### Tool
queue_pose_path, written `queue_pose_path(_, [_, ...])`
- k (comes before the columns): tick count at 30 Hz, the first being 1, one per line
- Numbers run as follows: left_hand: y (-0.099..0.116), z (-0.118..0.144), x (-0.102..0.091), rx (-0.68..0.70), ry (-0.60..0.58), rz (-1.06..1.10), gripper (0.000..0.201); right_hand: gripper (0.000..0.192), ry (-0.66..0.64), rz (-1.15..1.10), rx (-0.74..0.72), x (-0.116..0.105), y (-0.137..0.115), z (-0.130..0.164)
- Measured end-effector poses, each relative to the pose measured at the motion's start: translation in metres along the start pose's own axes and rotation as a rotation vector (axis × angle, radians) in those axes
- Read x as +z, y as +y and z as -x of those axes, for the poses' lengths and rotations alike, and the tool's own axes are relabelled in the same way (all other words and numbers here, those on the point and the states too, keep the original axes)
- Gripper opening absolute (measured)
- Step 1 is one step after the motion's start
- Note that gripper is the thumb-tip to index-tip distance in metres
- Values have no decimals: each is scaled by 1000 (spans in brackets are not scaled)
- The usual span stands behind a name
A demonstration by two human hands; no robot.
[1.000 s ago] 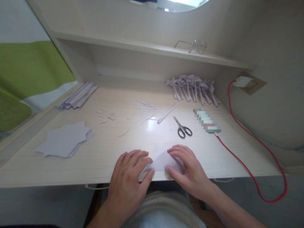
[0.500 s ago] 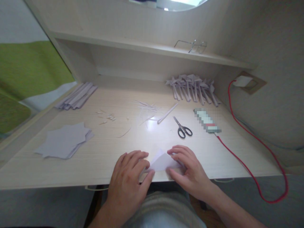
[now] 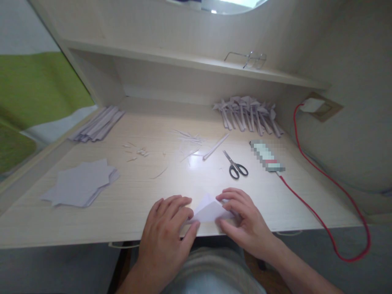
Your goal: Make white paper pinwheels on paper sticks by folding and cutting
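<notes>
A folded sheet of white paper (image 3: 210,210) lies at the front edge of the desk, with a pointed flap rising at its top. My left hand (image 3: 170,222) grips its left corner, thumb below and fingers bent above. At the paper's right side, my right hand (image 3: 243,218) pinches it between thumb and curled fingers. Parts of both corners are hidden under the fingers. Beyond the right hand lie black-handled scissors (image 3: 234,165), their blades pointing away. A thin rolled paper stick (image 3: 216,147) rests to the left of the scissors.
Loose paper squares (image 3: 81,183) are stacked at left, below a pile of folded paper strips (image 3: 98,124). Several paper pinwheels (image 3: 248,114) stand at the back right. Paper slivers (image 3: 191,138) and small scraps (image 3: 141,152) lie mid-desk. A phone (image 3: 266,156) has a red cable (image 3: 324,171).
Both hands keep their hold on the paper, and its folded flap has shifted very slightly. The camera view has moved a little; the other things lie as before.
</notes>
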State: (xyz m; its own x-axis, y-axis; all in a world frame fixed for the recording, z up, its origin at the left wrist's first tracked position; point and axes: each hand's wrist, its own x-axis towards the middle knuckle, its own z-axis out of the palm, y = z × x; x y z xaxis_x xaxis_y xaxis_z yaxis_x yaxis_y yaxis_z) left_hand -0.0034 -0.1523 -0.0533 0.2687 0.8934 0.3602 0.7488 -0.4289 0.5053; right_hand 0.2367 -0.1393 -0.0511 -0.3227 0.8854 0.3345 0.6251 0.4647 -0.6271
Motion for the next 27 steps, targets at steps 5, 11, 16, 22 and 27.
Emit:
queue_pose_path(5, [-1,0,1,2,-2,3,5,23,-2,-7,-4,-1,0,1])
queue_pose_path(11, [0,0,-1,8,-1,3,5,21,-2,4,-22,-3,-2,0])
queue_pose_path(16, [0,0,1,4,6,11,6,20,4,7,-32,-1,-2,0])
queue_pose_path(22, [-2,3,-6,-34,87,183,13,17,-11,27,-64,-5,-1,1])
queue_pose_path(27, [30,-76,-25,-104,477,520,8,12,65,164,-264,-19,0,-39])
